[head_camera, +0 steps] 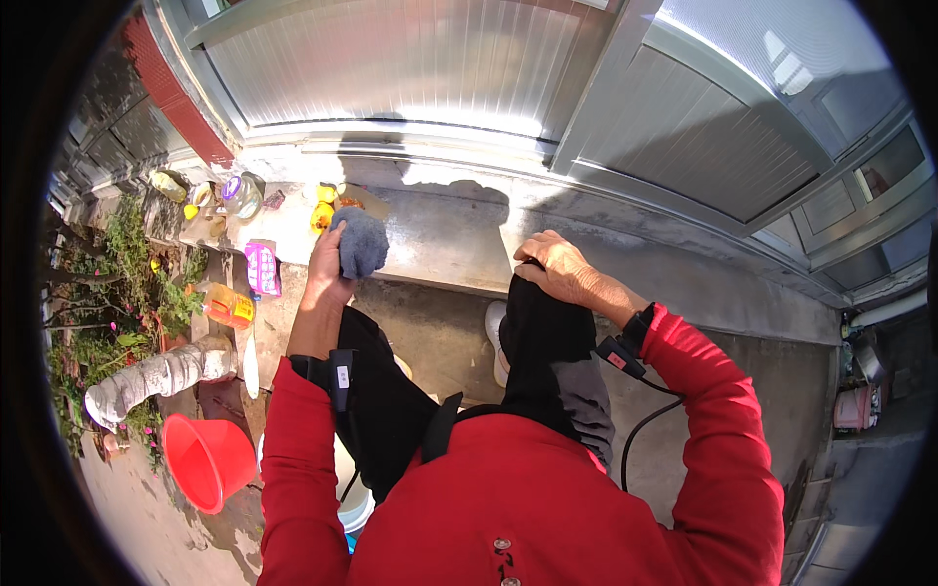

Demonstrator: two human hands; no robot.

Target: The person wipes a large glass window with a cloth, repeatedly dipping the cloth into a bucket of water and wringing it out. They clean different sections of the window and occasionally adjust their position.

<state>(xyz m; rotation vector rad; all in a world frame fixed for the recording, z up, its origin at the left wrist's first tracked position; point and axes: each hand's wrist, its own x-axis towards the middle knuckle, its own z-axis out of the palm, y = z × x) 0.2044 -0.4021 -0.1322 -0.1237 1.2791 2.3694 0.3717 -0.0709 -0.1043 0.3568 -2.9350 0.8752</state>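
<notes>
A fuzzy grey-blue cloth (362,244) is bunched in my left hand (327,264), held out over the edge of the concrete ledge. It partly hides some yellow-orange toys or figures (322,212) that sit on the ledge. My right hand (560,272) rests over my right knee, fingers curved across the black trousers (549,322), and no object shows in it. Black straps with small devices (342,379) circle both wrists.
Along the ledge (440,227) stand a purple-lidded jar (241,196) and a yellowish bottle (168,186). To the left are a purple packet (262,269), an orange-liquid bottle (227,305), a wrapped pipe (161,377), plants (110,293) and a red bucket (209,461). A cable (645,425) hangs from my right wrist.
</notes>
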